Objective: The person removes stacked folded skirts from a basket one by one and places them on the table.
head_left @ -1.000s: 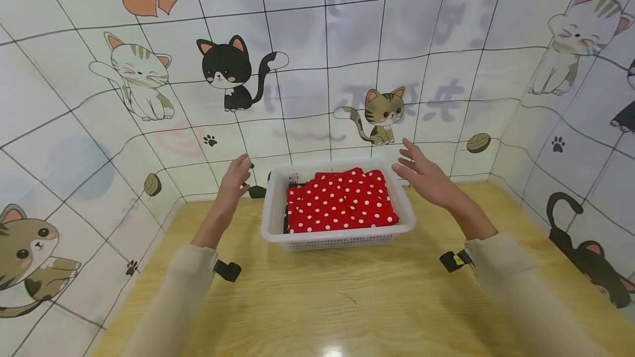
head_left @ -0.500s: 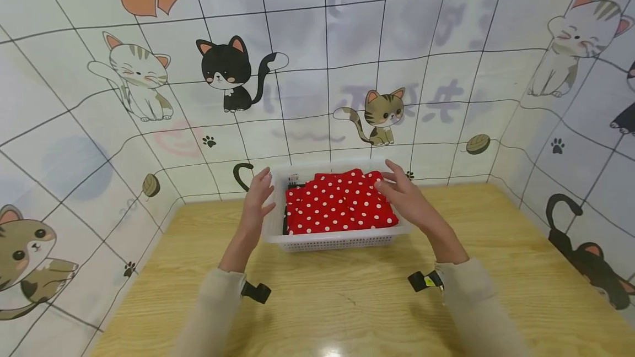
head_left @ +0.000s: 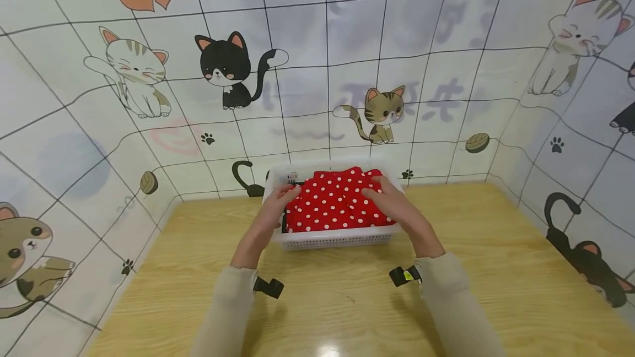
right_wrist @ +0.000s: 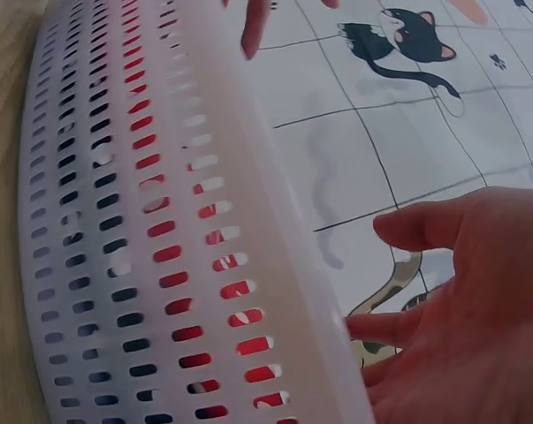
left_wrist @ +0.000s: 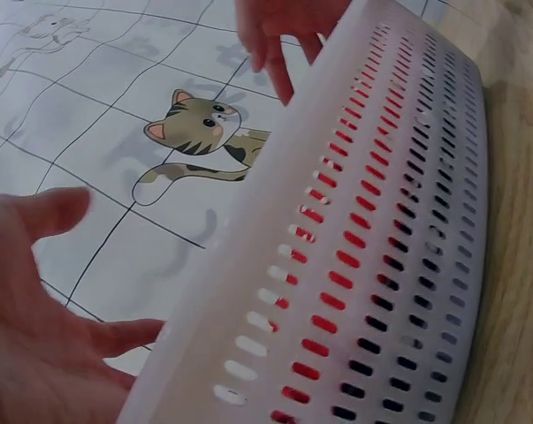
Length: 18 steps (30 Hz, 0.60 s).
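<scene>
A white perforated plastic basket stands on the table against the wall. Folded red cloth with white polka dots lies in it, on top of something dark that mostly stays hidden. My left hand is over the basket's left end, its fingertips near the cloth's left edge. At the opposite end, my right hand reaches in above the cloth's right side. In the left wrist view the thumb and fingers of the left hand are spread apart. The right hand looks much the same. Whether either touches the cloth I cannot tell.
Light wooden tabletop extends in front of the basket and to both sides. A white wall covering printed with cartoon cats closes off the back and sides. Black wrist cameras hang below the sleeves.
Both hands have moved inward and down from either side of the basket to over its ends, above the cloth. The basket and the cloth have stayed put.
</scene>
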Each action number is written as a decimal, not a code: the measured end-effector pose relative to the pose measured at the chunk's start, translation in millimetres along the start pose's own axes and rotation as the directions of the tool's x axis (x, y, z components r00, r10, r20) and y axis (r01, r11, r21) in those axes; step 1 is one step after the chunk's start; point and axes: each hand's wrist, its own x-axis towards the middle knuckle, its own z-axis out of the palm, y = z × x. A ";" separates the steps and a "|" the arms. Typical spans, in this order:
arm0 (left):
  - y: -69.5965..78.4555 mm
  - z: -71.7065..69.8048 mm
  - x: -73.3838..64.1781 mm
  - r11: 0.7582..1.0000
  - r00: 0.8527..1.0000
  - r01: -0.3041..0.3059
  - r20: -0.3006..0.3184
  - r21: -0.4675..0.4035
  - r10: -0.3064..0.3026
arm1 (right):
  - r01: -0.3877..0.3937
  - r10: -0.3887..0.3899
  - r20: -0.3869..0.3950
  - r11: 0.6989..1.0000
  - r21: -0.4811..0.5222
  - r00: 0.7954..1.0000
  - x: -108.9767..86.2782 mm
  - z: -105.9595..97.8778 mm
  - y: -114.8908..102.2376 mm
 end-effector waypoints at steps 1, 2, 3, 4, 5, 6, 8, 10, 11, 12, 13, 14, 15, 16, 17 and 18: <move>1.1 -1.1 1.1 1.000 1.000 0.018 0.018 0.011 -0.019 | -0.004 0.004 -0.007 1.000 -0.019 1.000 1.5 0.8 -1.0; 1.9 -2.2 2.0 0.999 0.999 0.036 0.029 0.018 -0.037 | -0.007 0.006 -0.012 0.999 -0.041 1.000 2.8 1.8 -1.6; 2.7 -3.1 2.7 0.999 0.998 0.046 0.039 0.025 -0.047 | -0.008 0.007 -0.016 0.998 -0.066 1.000 4.3 3.2 -1.9; 2.2 -2.5 3.3 0.998 0.997 0.055 0.049 0.031 -0.057 | -0.016 0.014 -0.022 0.996 -0.085 1.000 4.6 4.6 -0.7; 1.8 -1.8 3.9 0.997 0.996 0.061 0.057 0.039 -0.063 | -0.017 0.014 -0.028 0.995 -0.103 1.000 4.7 6.1 0.1; 2.0 -0.9 4.3 0.997 0.996 0.064 0.059 0.044 -0.067 | -0.016 0.012 -0.038 0.992 -0.124 0.999 5.0 7.5 0.8; 0.2 0.2 4.6 0.996 0.996 0.062 0.063 0.063 -0.066 | -0.016 0.005 -0.066 0.987 -0.162 0.998 6.5 12.7 3.2; -0.5 1.4 5.0 0.996 0.996 0.058 0.070 0.074 -0.063 | -0.018 -0.004 -0.101 0.976 -0.219 0.995 7.8 17.6 4.2; -0.7 1.8 5.3 0.996 0.996 0.056 0.071 0.076 -0.062 | -0.017 -0.012 -0.115 0.968 -0.249 0.993 8.0 19.5 4.4; -0.9 2.0 5.4 0.996 0.996 0.055 0.069 0.073 -0.060 | -0.022 -0.013 -0.128 0.962 -0.272 0.992 8.2 21.1 4.6; -1.5 2.1 6.0 0.996 0.996 0.050 0.066 0.071 -0.055 | -0.028 -0.013 -0.140 0.958 -0.285 0.990 8.2 22.5 4.6; -2.0 2.1 6.3 0.997 0.997 0.045 0.062 0.067 -0.050 | -0.032 -0.012 -0.149 0.957 -0.289 0.989 8.0 23.7 4.2; -2.4 2.1 6.9 0.997 0.997 0.045 0.055 0.063 -0.048 | -0.035 -0.011 -0.156 0.956 -0.292 0.988 7.8 24.7 4.0; -3.0 2.0 7.3 0.997 0.998 0.039 0.050 0.062 -0.042 | -0.036 -0.011 -0.160 0.957 -0.287 0.987 7.7 25.5 3.8; -3.5 1.9 7.5 0.997 0.998 0.038 0.042 0.061 -0.040 | -0.037 -0.009 -0.163 0.959 -0.279 0.987 7.6 26.1 3.5; -3.8 1.9 7.7 0.998 0.999 0.034 0.036 0.055 -0.036 | -0.036 -0.009 -0.163 0.962 -0.271 0.987 7.8 26.1 3.5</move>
